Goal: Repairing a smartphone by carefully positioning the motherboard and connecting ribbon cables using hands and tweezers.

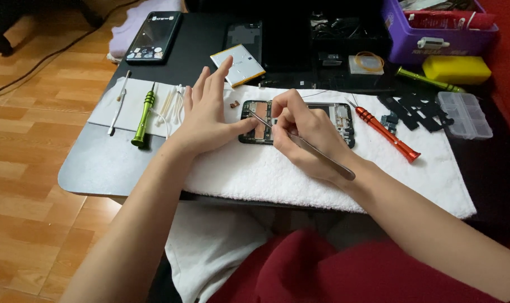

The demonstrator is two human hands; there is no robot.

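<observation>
White towel on dark table

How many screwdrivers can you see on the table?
3. A green screwdriver lies left of the left hand, a red screwdriver right of the opened phone, another green one near the yellow sponge. Others may be hidden.

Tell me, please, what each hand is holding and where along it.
The right hand holds metal tweezers near their front half. The left hand holds nothing; its thumb presses on the opened phone.

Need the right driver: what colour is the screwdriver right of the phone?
Red screwdriver, head view.
</observation>
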